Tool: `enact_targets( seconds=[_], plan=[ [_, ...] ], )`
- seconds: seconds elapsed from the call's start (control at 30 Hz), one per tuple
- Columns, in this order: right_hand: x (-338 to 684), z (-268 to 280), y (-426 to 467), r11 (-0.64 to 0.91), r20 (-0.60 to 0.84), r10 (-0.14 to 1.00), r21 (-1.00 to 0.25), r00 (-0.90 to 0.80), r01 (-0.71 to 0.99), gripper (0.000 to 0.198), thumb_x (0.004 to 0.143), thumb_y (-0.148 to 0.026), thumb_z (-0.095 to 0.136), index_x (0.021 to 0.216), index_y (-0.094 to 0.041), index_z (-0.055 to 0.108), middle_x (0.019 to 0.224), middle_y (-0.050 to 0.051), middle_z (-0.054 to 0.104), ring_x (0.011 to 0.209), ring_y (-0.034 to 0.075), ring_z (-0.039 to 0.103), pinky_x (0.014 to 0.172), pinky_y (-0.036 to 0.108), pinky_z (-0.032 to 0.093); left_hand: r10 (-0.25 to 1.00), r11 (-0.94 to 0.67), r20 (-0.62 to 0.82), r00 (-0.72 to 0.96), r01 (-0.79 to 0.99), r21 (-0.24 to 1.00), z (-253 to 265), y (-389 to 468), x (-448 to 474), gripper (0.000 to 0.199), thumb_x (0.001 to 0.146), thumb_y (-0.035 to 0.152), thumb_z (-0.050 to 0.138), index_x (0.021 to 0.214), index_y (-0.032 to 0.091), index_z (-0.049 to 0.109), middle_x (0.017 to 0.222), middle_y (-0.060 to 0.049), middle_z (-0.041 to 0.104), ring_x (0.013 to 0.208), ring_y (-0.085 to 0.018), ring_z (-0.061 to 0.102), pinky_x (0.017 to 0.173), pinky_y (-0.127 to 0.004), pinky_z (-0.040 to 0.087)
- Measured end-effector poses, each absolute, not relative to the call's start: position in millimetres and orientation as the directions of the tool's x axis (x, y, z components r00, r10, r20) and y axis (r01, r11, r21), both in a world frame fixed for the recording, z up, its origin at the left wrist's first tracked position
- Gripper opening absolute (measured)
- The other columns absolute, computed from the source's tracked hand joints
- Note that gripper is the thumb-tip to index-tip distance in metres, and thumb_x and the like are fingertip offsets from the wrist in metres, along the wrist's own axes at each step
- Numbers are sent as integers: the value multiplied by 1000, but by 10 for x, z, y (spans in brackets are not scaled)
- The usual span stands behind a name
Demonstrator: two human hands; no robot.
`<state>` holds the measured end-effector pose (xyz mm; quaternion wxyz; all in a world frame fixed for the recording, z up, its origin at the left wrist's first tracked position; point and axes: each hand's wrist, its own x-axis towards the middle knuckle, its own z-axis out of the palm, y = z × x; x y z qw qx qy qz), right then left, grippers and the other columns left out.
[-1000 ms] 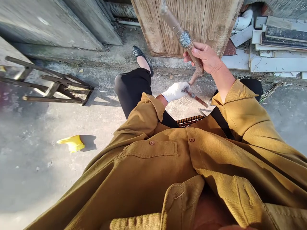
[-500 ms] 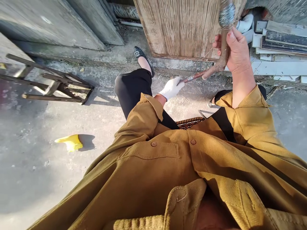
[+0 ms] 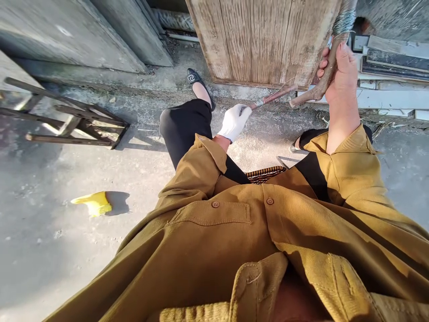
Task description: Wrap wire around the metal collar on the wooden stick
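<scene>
My left hand (image 3: 234,123), in a white glove, is closed around the near end of a thin reddish-brown stick (image 3: 279,95). Silvery wire is wound round the stick just past my fingers. My bare right hand (image 3: 342,74) grips a thicker crooked branch (image 3: 313,95) with a short stub at its lower end. Above that hand, a thick winding of wire (image 3: 344,23) wraps the branch, whose top leaves the picture. A fine wire strand shows near the stick's far end; where it leads I cannot make out. Stick and branch look apart.
A wooden panel (image 3: 254,44) leans in front of me. Stacked boards (image 3: 395,67) lie at the right. On the left are a wooden frame (image 3: 70,127) and a yellow object (image 3: 95,203) on the concrete. A woven seat edge (image 3: 266,173) shows between my legs.
My right hand has moved right with the wire-wound branch, away from the stick. My left hand has shifted slightly left, and a gap now shows between stick and branch.
</scene>
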<state>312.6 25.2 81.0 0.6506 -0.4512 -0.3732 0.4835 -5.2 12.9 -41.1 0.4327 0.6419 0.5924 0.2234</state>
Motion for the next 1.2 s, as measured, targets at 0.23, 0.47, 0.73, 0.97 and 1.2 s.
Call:
enact_targets(
  seconds=[0.23,0.47,0.73,0.97,1.2],
  plan=[
    [2864,679,141,91,89,996,-973,18,-212,54,74,-61,101,91,-27,62,97,3,67,74,18,45,65,33,42,819,422,-501,281,298,856,-585,254,-122,118,93,87,-17,131,18,70,85,-15,73,98,-31,73,81,-49,55],
    [2360,415,173,-81,-90,946,-996,-313,43,52,79,-67,94,88,-24,65,90,0,70,74,16,48,64,33,42,921,212,-204,331,14,977,-345,180,-5,57,108,45,31,156,22,52,126,-12,75,136,-27,64,103,-49,54],
    [2191,520,148,-182,-226,923,-970,-311,162,27,100,-38,84,92,-19,66,79,0,68,67,12,52,60,27,44,853,136,-20,521,-184,973,-480,114,293,52,90,68,69,111,20,67,89,-6,66,92,-24,72,91,-40,59],
    [2306,456,200,-204,-270,955,-900,-124,386,24,105,-18,70,81,-17,65,88,5,71,63,12,55,59,25,45,826,133,-202,526,167,977,-323,85,193,15,100,21,58,97,17,72,63,1,56,56,-12,49,58,-25,40],
    [2656,198,348,36,-271,940,-523,-206,851,22,88,-31,87,80,-19,70,77,11,66,94,33,69,81,40,55,745,118,-292,600,312,943,-287,63,149,15,93,19,57,90,18,72,58,5,50,52,-11,46,57,-26,35]
  ],
)
